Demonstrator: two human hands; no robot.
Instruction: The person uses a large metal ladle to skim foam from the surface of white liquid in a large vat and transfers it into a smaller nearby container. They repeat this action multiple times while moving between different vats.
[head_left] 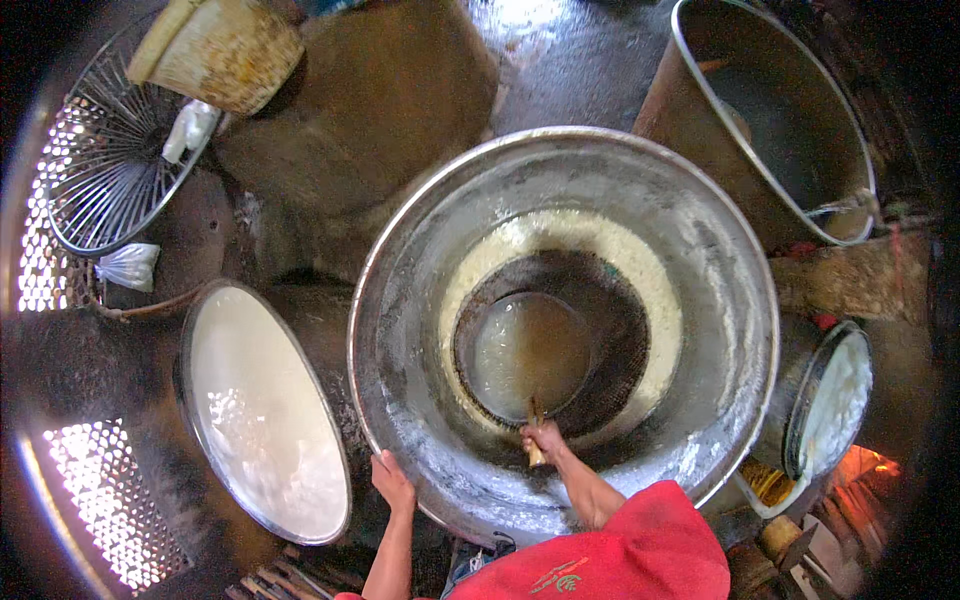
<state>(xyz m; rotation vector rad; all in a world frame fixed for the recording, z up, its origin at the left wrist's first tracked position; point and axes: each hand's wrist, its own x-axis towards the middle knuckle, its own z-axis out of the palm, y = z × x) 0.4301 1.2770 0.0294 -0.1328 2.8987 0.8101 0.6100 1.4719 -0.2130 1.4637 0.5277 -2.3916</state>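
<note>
In front of me stands a wide metal vat [735, 330] with sloping walls. A ring of pale, curd-like mass [658, 345] lies inside it, around a dark round basket [625, 320] that looks woven. My right hand [543, 442] is closed round the wooden handle of a ladle [520, 355]. The ladle's round bowl sits within the basket, with cloudy yellowish liquid in it. At the vat's near left rim, my left hand [393, 482] grips the edge, its fingers partly hidden.
Left of the vat is a wide pan [265, 420] of white liquid. A tall metal tub [690, 100] stands far right, with a smaller pot [835, 405] of pale contents nearer. Fire [868, 463] glows by firewood at lower right. A wire rack [125, 175] and worn bucket [220, 55] are far left.
</note>
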